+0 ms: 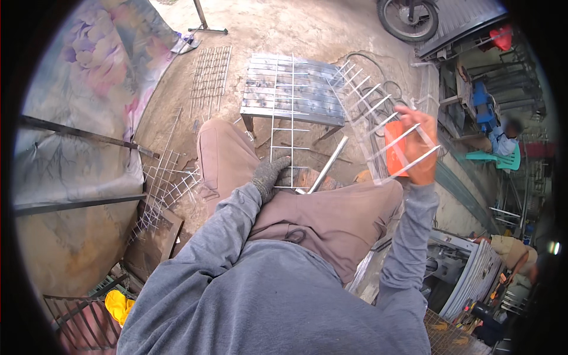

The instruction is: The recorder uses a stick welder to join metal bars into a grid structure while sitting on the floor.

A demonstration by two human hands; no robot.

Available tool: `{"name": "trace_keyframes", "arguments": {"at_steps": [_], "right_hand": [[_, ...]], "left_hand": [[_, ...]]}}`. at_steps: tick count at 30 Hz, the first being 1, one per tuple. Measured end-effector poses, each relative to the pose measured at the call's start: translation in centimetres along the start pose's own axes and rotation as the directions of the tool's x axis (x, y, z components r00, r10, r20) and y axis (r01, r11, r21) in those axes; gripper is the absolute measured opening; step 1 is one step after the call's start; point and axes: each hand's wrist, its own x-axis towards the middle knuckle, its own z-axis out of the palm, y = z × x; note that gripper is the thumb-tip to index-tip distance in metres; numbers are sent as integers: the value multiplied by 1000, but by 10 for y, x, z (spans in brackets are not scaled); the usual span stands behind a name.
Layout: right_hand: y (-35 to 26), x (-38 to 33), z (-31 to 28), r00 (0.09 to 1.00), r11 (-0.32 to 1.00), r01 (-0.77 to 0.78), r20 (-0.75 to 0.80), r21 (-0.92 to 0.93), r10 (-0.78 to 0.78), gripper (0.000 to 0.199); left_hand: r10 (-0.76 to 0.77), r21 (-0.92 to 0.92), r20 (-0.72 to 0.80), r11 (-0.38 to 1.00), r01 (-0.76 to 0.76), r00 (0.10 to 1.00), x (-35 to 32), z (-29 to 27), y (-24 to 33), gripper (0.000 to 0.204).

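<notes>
My left hand [272, 176], in a dark grey glove, is closed on the near end of a narrow welded wire grid [292, 129]. That grid's far part lies over a low slatted metal table [253, 92]. To the right, my bare right hand [421, 145] is raised beside my knee, its fingers curled at the edge of a second wire grid [355, 89]. Motion smears this grid and hand somewhat. Against the hand shows an orange object [395, 149], its kind unclear. Between my knees a pale metal bar [329, 164] slants upward.
More wire grids lie on the ground at left [210, 77]. A flowered cloth [94, 65] hangs there beside metal bars. Cable coils [384, 74] lie behind the second grid, below a motorcycle wheel [408, 19]. One person [506, 139] sits near a green chair [497, 157] at far right.
</notes>
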Motion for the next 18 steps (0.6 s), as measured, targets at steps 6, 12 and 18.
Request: {"name": "trace_keyframes", "arguments": {"at_steps": [6,12,18], "right_hand": [[-60,71,-116,898,990,-44,-429,137,99,46],[-140,89,-172,864,969,60,-474,-238,-170,53],[-66,42,-83,817,813,-575,-4,-93,577,40]], "left_hand": [[-13,-14,37,1000,14,999,0,0,0,15],[-33,-6,5,999,33,999,-4,3,4,17],[-61,-3,-72,998,61,996,-1,-6,1,21]]}}
